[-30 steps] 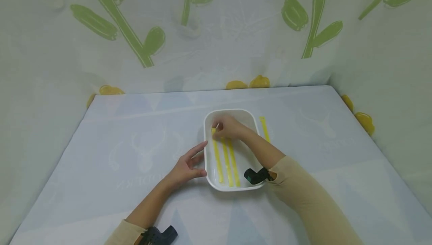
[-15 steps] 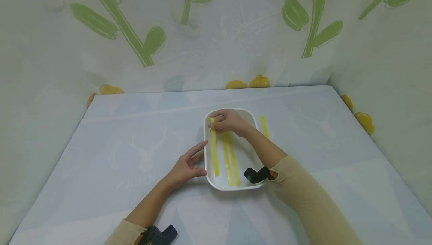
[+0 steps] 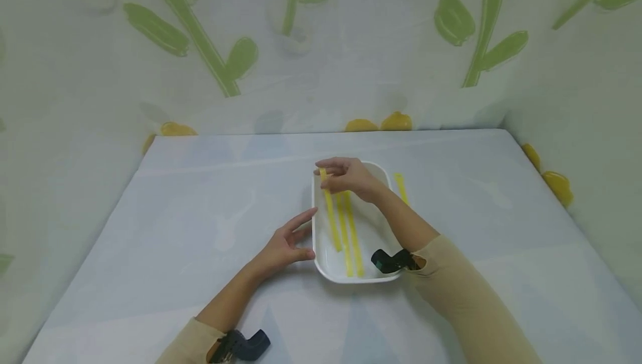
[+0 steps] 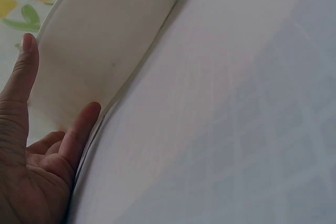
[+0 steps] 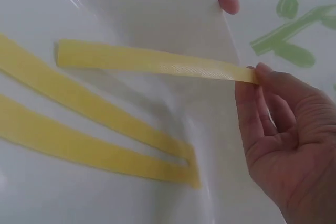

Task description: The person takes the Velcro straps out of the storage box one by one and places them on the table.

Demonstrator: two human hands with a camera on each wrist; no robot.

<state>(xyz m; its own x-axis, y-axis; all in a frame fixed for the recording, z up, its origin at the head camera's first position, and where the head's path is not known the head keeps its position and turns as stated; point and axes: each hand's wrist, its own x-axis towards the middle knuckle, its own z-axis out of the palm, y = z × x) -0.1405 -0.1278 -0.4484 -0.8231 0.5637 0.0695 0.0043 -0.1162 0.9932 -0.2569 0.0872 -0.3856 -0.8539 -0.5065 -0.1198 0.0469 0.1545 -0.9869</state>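
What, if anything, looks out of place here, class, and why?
One yellow strip lies on the table, just right of the white tray. It looks odd because two similar strips lie inside and the right hand pinches another strip over the tray. Nothing looks spilled or damaged.

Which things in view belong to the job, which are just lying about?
Job:
yellow strip pinched by right hand
white tray, left hand touching it
two strips in tray

Probably incidental:
strip outside tray, though possibly job stock
printed backdrop
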